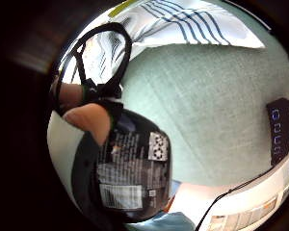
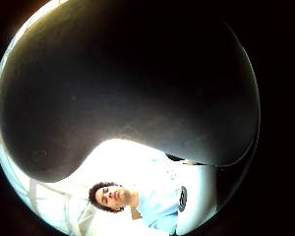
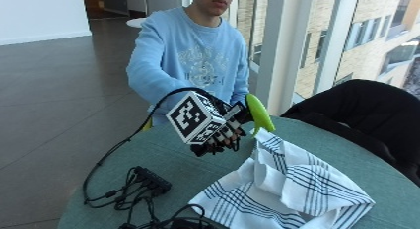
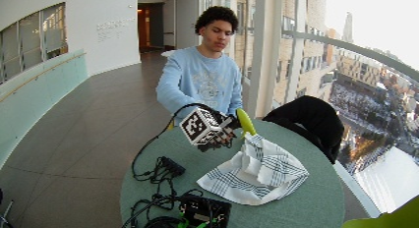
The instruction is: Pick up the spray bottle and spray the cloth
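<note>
A person in a light blue sweatshirt sits at a round, grey-green surface and holds a spray bottle up in the air with the gloved right hand. Of the two hands, only this one is seen; its fingers are curled around the bottle's dark body, with the fingertips showing below the glove. The bottle's bright yellow-green spray head rises above the hand and leans towards the cloth.

The cloth is white with dark blue stripes forming a check pattern. It lies crumpled on the surface, just in front of and below the raised bottle, with one peak of fabric standing up close to the spray head. Whether the nozzle touches that peak cannot be told.

From the little finger side of the palm, the bottle's black body with a printed white-text label sits right against the palm, a bare fingertip pressed on it, with the surface and the striped cloth beyond. From the thumb side, the dark rounded bottle fills most of the view.

Near the surface's edge, well apart from the cloth, lies a small black box with plugged-in cables. A dark garment is draped over a chair beside the surface
</note>
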A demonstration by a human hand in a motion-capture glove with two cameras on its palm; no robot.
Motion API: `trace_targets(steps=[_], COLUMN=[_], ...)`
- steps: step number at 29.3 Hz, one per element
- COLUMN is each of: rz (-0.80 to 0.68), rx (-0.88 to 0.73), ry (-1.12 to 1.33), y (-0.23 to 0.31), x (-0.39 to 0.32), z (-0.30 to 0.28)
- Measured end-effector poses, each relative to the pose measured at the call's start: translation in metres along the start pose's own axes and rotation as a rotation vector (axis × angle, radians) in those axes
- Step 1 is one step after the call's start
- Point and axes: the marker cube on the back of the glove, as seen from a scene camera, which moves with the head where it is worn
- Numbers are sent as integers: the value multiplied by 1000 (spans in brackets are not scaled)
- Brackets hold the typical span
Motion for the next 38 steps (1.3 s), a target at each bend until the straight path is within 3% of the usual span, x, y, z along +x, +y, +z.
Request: trace_targets(steps=[14,27,38], rz=[-39,-552,-777], rx=[33,229,193], ry=[-10,-130,-259], y=[3,20,9], x=[-8,-97,-162], z=[4,55,173])
